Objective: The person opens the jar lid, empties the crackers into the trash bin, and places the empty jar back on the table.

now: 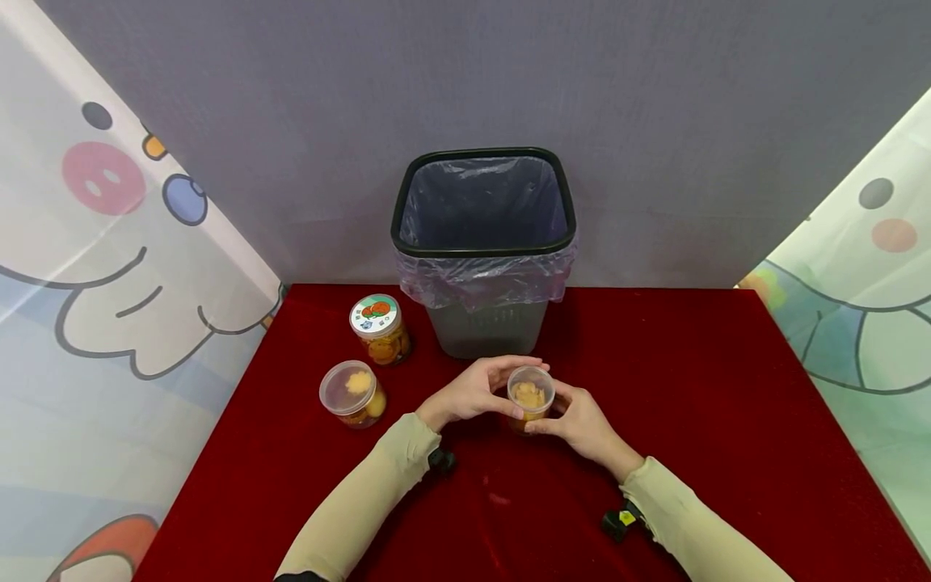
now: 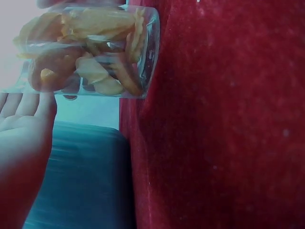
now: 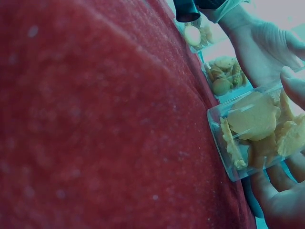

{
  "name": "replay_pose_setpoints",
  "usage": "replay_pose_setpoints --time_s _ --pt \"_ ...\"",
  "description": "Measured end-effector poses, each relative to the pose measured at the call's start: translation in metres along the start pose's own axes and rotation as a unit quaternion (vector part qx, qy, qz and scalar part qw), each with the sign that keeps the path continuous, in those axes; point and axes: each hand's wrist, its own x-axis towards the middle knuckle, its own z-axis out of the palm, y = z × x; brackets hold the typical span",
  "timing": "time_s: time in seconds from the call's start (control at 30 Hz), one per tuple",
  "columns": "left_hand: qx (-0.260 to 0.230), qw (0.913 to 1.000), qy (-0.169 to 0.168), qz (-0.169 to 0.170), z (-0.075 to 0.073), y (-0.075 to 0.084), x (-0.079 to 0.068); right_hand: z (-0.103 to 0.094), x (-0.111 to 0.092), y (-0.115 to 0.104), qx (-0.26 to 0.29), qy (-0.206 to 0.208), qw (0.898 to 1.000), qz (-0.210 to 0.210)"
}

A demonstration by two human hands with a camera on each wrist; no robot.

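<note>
A small clear jar of cookies stands upright on the red cloth, between the two hands. From its left side my left hand holds it, thumb on the near side and fingers reaching behind. My right hand grips the same jar from the right, its thumb at the front. In the left wrist view, fingers lie along the wall of the jar. Pale and browner cookie pieces fill the jar in the right wrist view, its base on or close to the cloth.
Left of the hands stand a clear-lidded cookie jar and a jar with a printed lid. Behind them is a grey bin with a black rim and a plastic liner. A grey wall closes off the back of the red-covered table.
</note>
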Motion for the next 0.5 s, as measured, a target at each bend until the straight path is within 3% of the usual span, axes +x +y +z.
replay_pose_setpoints --time_s 0.23,0.5 --pt "0.009 0.9991 0.041 -0.001 0.010 0.014 -0.002 0.000 0.000 0.000 0.002 0.002 1.000 -0.002" --pt "0.032 0.9930 0.113 0.012 0.027 0.021 -0.008 0.000 0.000 0.002 -0.001 0.006 1.000 -0.007"
